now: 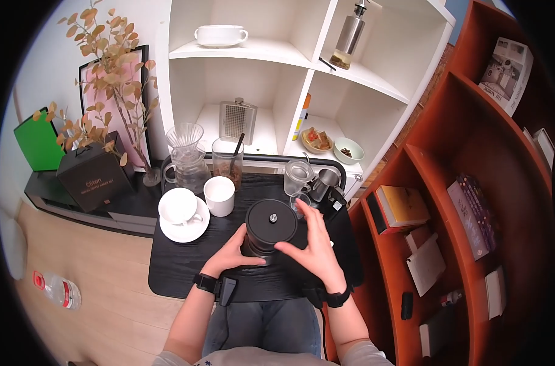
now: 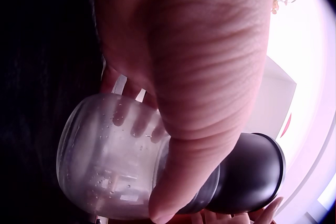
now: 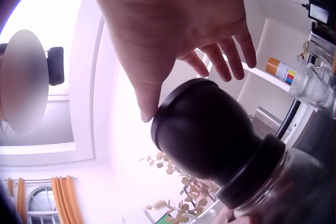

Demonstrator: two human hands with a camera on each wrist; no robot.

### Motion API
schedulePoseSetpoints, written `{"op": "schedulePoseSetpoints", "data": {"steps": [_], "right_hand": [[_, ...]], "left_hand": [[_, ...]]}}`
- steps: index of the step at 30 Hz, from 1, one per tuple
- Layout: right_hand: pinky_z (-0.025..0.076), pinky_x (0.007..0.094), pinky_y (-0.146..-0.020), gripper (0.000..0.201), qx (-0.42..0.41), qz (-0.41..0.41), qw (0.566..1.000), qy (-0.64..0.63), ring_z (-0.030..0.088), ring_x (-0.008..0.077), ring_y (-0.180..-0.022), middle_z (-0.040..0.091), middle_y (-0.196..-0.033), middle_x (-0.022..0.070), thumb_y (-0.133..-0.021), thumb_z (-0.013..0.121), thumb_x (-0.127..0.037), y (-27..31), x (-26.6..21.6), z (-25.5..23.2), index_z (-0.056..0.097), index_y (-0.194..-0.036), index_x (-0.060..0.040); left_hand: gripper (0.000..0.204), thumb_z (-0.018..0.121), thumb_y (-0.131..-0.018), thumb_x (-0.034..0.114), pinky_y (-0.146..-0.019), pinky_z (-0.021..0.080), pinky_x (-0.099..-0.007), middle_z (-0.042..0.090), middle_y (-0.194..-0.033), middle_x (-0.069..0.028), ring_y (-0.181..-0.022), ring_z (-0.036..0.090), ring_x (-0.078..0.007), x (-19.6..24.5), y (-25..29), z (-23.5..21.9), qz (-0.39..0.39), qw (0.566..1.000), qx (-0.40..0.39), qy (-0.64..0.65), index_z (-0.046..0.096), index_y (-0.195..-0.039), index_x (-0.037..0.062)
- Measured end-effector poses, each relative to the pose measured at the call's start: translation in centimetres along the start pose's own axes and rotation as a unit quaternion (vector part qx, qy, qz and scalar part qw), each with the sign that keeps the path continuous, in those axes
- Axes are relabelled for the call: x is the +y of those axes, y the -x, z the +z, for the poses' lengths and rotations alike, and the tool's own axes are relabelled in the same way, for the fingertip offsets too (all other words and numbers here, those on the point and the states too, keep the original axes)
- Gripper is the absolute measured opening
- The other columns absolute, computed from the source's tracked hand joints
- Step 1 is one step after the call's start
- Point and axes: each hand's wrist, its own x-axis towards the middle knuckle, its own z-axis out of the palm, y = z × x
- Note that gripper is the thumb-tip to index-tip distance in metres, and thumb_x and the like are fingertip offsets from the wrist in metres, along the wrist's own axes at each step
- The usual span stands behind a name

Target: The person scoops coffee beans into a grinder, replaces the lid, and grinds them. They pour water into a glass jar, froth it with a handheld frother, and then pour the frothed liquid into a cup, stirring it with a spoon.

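Observation:
A manual coffee grinder (image 1: 262, 229) with a black upper body and a clear glass jar (image 2: 100, 155) stands upright on the black tabletop. A small metal bolt (image 1: 273, 218) pokes up from the middle of its lid, and no crank shows on it. My left hand (image 1: 230, 255) grips the grinder at the neck and jar, its thumb across the front and its fingers behind the glass. Beside the lid is my right hand (image 1: 317, 247), fingers spread and nearly straight. In the right wrist view its thumb tip is right at the rim of the black top (image 3: 205, 129).
Left of the grinder stand a white mug (image 1: 219, 196), a white cup (image 1: 178, 206) on a saucer (image 1: 186, 233), a glass dripper carafe (image 1: 189, 165) and a tumbler (image 1: 234, 165). Behind the right hand are a glass pitcher (image 1: 297, 177) and metal jug (image 1: 324, 185). A raised rail (image 1: 259, 157) edges the back.

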Motion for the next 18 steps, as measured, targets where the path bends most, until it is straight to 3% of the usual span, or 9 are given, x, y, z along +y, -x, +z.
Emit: {"op": "schedulePoseSetpoints", "data": {"steps": [6, 18], "right_hand": [[0.035, 0.0403, -0.103, 0.106, -0.023, 0.031, 0.998, -0.045, 0.044, 0.0320, -0.123, 0.044, -0.130, 0.0207, -0.060, 0.085, -0.028, -0.8, -1.1, 1.4, 0.022, -0.142, -0.0041], [0.040, 0.0385, -0.099, 0.099, -0.001, 0.009, 0.998, -0.057, 0.051, 0.0289, -0.115, 0.051, -0.121, 0.0177, -0.058, 0.086, -0.024, -1.2, -0.5, 1.6, 0.029, -0.137, -0.0021]], "left_hand": [[0.093, 0.084, -0.064, 0.014, -0.106, 0.030, -0.0341, 0.040, -0.135, -0.0106, -0.126, 0.038, -0.0196, 0.4, 0.0, 0.0, -0.006, 1.000, 0.004, 0.008, 0.029, -0.138, 0.0026], [0.088, 0.083, -0.065, 0.014, -0.104, 0.032, -0.0337, 0.043, -0.130, -0.0100, -0.122, 0.041, -0.0196, 0.3, 0.0, 0.0, -0.004, 1.000, 0.001, 0.023, 0.031, -0.135, 0.0026]]}}
